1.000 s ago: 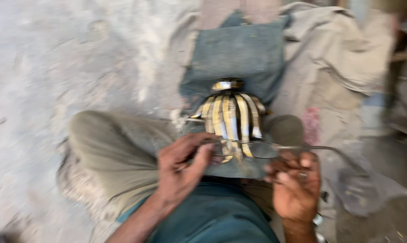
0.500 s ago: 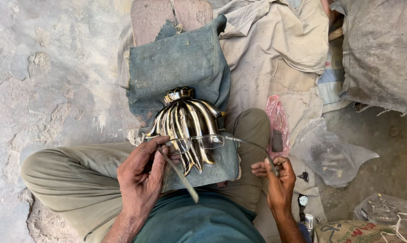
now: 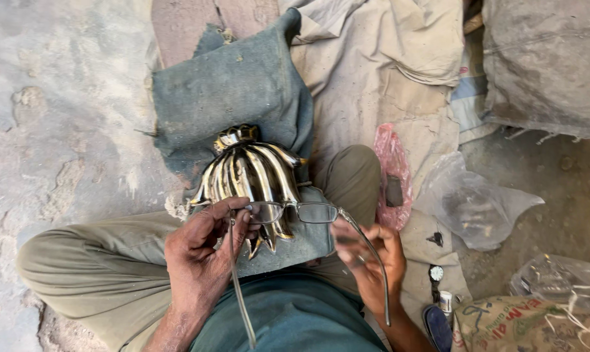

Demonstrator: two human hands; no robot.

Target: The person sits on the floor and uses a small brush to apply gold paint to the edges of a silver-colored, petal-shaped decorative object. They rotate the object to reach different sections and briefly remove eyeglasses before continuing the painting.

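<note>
- Down on the ground, a person sits with legs crossed on a rough grey floor [image 3: 60, 98] that is cracked and dusty.
- Under and behind the legs lie cloths: a blue-grey cloth [image 3: 233, 85] spread in front, and a pale beige cloth [image 3: 379, 72] next to it on the right.
- Far up on the right sits a big grey sack [image 3: 546, 65].
- A clear plastic bag [image 3: 474, 202] lies crumpled on the floor to the right; what is inside it is too dim to tell.
- A pink plastic bag [image 3: 392, 173] lies just beside the right knee, with something dark inside.
- A printed sack [image 3: 523, 326] sits in the bottom right corner, with another clear bag [image 3: 555, 277] above it.
- A wristwatch [image 3: 436, 274] lies on the pale cloth near the right leg.
- A shiny metal piece [image 3: 249, 173] shaped like a bunch of curved leaves rests on the lap, on the blue-grey cloth.
- A pair of glasses [image 3: 295, 212] is held up over the lap, just in front of the metal piece, with both arms folded out.
- The left hand [image 3: 203, 251] pinches the left lens edge between thumb and fingers, which are curled closed on it.
- The right hand [image 3: 370, 261] is half open with loose fingers, beside the right arm of the glasses; it looks blurry, so I cannot tell if it grips it.
</note>
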